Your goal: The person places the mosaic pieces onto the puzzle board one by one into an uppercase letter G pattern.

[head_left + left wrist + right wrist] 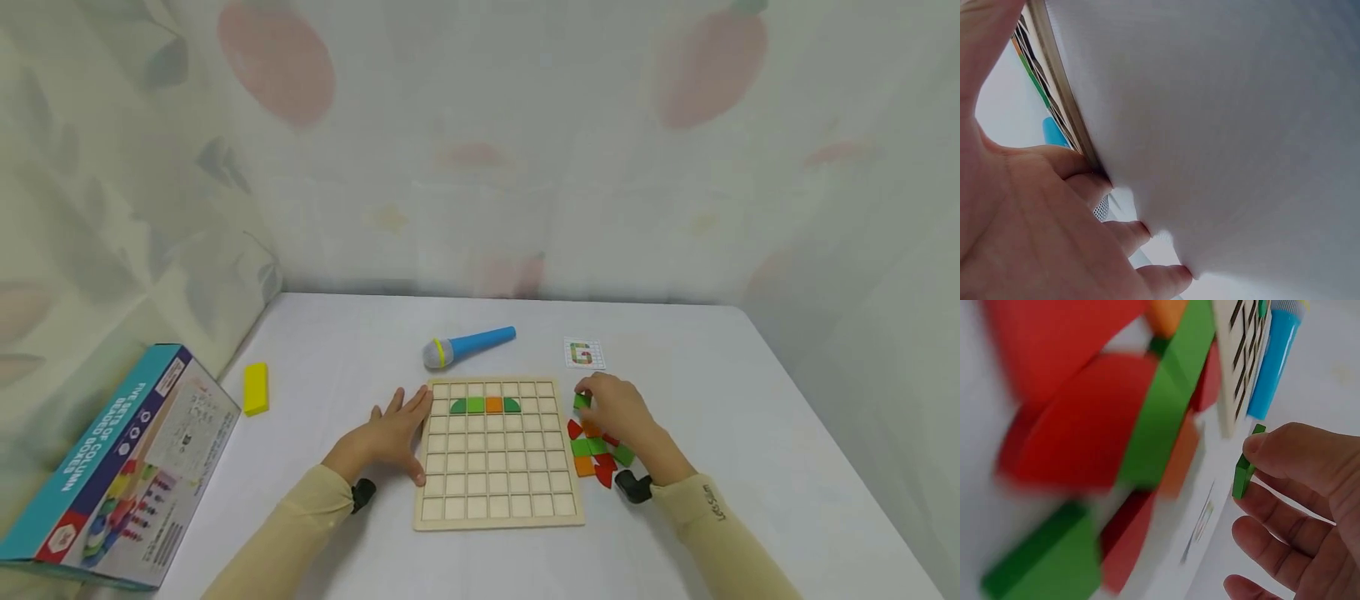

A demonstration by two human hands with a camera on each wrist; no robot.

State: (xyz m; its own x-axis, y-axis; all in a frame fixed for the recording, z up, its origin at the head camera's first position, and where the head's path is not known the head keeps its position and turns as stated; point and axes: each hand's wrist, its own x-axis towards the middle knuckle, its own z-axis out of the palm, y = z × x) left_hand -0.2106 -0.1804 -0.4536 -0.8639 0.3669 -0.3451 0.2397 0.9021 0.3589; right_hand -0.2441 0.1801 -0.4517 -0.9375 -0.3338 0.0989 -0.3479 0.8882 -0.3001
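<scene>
Head view: right hand [622, 412] pinches a flat green square tile [582, 401]; left hand [390, 435] lies spread.

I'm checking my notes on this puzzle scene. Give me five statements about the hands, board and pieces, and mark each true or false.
1. The right hand pinches a green piece. True.
2. The left hand holds the blue microphone. False: it rests flat at the board edge; the microphone lies untouched beyond the board.
3. The board's filled row holds four pieces. True: green, green, orange, green.
4. The loose pieces lie left of the board. False: they lie to its right.
5. The pattern card lies on the board. False: it lies on the table beyond the board's right corner.
</scene>
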